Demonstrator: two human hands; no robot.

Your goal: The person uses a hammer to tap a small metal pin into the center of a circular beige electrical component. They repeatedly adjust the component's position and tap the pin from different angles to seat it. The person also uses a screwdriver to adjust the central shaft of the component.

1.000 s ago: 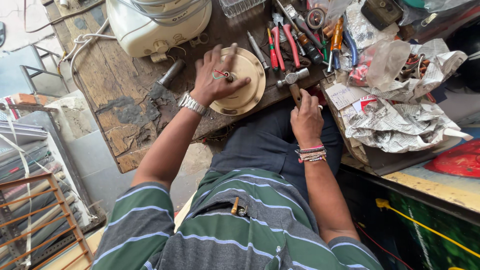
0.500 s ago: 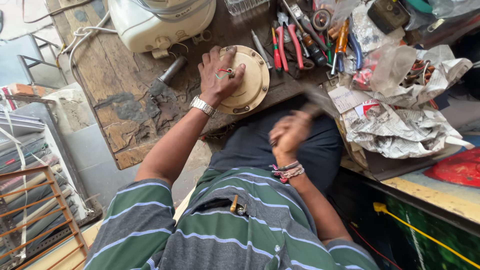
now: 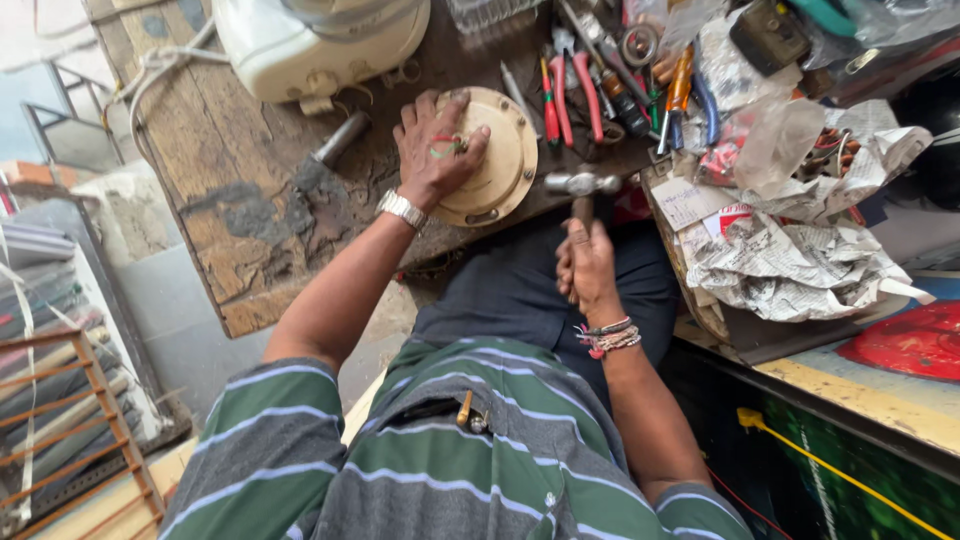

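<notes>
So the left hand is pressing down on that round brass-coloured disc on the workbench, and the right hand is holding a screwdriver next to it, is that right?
Not quite. The head view shows the right hand holding a hammer, not a screwdriver; its metal head sits beside the disc's edge. The rest stands: the left hand is pressing down on the round brass-coloured disc on the workbench.

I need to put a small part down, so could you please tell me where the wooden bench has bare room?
The worn wooden bench is bare left of the left hand, between the round tan metal disc and the bench's left edge, below the white appliance. Right of the disc it is crowded: red-handled pliers, the hammer in the right hand, crumpled newspaper.
</notes>
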